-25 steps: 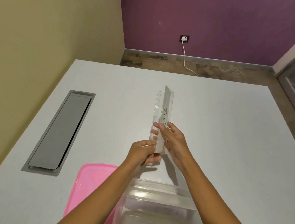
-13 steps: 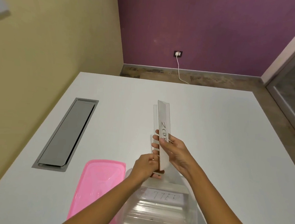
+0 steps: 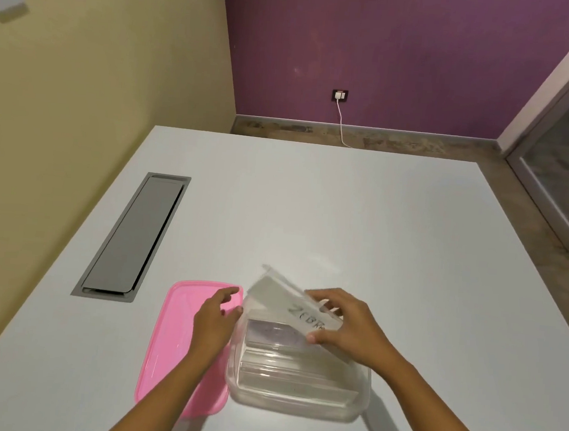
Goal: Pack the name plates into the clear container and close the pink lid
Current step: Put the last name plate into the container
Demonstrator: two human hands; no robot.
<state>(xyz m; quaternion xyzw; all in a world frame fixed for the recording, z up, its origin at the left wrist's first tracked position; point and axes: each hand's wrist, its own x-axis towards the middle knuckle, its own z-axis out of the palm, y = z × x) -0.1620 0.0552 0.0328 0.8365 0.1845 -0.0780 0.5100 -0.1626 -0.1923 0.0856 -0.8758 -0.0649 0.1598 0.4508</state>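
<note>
A clear acrylic name plate (image 3: 286, 301) with handwritten letters lies tilted over the far rim of the clear container (image 3: 294, 398). My right hand (image 3: 345, 327) grips its right end. More name plates (image 3: 283, 370) lie stacked flat inside the container. The pink lid (image 3: 168, 342) rests flat on the table, touching the container's left side. My left hand (image 3: 213, 319) hovers over the lid's right edge beside the container wall, fingers apart, holding nothing.
The white table (image 3: 344, 220) carries a grey cable hatch (image 3: 136, 236) at the left. A yellow wall runs along the left side. Beyond the far edge are a purple wall, a socket with a white cable (image 3: 340, 117), and a glass door at the right.
The name plate went from upright in both hands to slanted low over the container. My left hand let go and moved left over the pink lid. The view tilted down.
</note>
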